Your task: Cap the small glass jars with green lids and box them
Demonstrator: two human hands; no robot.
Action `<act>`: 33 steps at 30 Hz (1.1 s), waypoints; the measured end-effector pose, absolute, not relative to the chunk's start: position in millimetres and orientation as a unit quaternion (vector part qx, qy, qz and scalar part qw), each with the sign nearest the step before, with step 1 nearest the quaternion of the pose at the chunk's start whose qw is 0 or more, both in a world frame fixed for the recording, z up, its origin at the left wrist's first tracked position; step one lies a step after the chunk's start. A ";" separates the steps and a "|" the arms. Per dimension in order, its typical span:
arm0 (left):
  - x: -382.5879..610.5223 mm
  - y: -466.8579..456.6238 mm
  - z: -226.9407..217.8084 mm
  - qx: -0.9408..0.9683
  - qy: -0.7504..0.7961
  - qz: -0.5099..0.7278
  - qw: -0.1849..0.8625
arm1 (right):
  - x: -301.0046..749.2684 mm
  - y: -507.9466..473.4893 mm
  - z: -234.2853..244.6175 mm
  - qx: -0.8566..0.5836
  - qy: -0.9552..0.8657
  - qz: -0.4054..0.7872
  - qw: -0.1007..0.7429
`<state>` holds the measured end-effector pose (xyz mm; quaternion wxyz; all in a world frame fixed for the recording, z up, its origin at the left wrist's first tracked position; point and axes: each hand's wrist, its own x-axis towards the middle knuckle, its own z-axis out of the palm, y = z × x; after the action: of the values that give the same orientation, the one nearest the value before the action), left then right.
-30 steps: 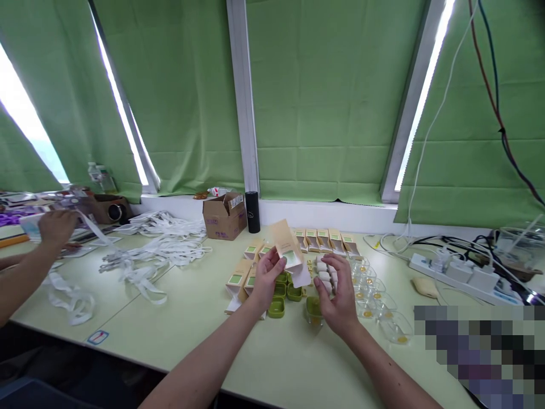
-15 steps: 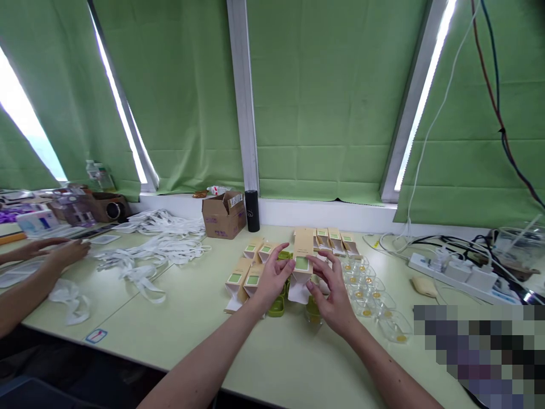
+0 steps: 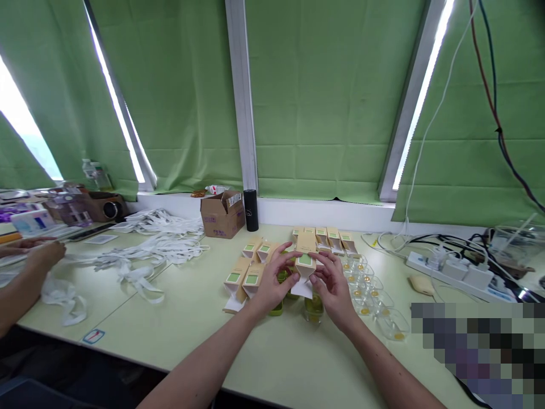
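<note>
Left hand (image 3: 276,282) and right hand (image 3: 332,288) both pinch a small tan cardboard carton with a green label (image 3: 305,259), fingers curled on its sides. It sits just above mid-bench (image 3: 191,324), over olive-green plastic cases (image 3: 276,309). Risk: the white bottom flap hangs open and could crease or snag the cases. The fingertip grip may slip, dropping it onto the clear plastic cups (image 3: 377,301) on the right.

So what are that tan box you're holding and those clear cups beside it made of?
Tan box: thin matte cardboard, apparently; folded flaps, white inside. Clear cups: probably glossy transparent plastic; the table shows through, though glass is possible.
</note>
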<state>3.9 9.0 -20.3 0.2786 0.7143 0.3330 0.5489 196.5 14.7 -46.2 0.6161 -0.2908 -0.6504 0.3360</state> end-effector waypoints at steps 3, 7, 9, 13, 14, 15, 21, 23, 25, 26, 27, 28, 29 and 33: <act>5.1 11.7 -22.5 0.701 0.348 0.555 0.283 | 196.9 14.0 -45.3 -0.281 -0.652 0.355 0.607; 6.9 16.8 -25.7 0.681 0.348 0.571 0.298 | 197.3 13.8 -45.6 -0.276 -0.648 0.376 0.602; 7.7 19.0 -26.9 0.673 0.342 0.583 0.301 | 196.7 13.6 -45.3 -0.276 -0.640 0.387 0.603; 8.5 21.7 -28.7 0.667 0.340 0.591 0.299 | 193.9 13.2 -43.6 -0.279 -0.626 0.401 0.607; 8.7 21.8 -28.8 0.668 0.342 0.590 0.298 | 193.2 13.4 -43.3 -0.281 -0.623 0.404 0.608; 8.8 21.7 -28.9 0.670 0.343 0.588 0.297 | 192.7 13.8 -43.1 -0.283 -0.620 0.406 0.609; 10.1 19.3 -28.4 0.672 0.358 0.573 0.304 | 191.5 18.1 -45.3 -0.302 -0.601 0.394 0.626; 10.7 19.2 -28.8 0.670 0.365 0.571 0.303 | 190.8 18.3 -45.7 -0.306 -0.599 0.393 0.628; 11.0 19.1 -29.1 0.669 0.367 0.574 0.298 | 189.9 17.9 -45.2 -0.308 -0.596 0.396 0.627; 10.8 18.7 -28.8 0.670 0.367 0.574 0.296 | 189.6 17.6 -44.8 -0.309 -0.595 0.398 0.626; 10.4 18.1 -28.3 0.673 0.365 0.572 0.294 | 189.4 17.4 -44.3 -0.309 -0.594 0.398 0.627; 9.7 17.1 -27.5 0.679 0.362 0.568 0.294 | 189.3 17.4 -43.9 -0.310 -0.593 0.397 0.628; 8.8 15.8 -26.5 0.687 0.356 0.561 0.295 | 189.5 17.5 -43.6 -0.311 -0.591 0.396 0.631; 4.3 11.2 -23.5 0.724 0.326 0.518 0.318 | 191.8 19.8 -43.9 -0.314 -0.579 0.404 0.635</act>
<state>4.3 11.2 -23.5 0.3177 0.7245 0.3258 0.5177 191.8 19.8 -43.9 0.6347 -0.3140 -0.5788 0.4044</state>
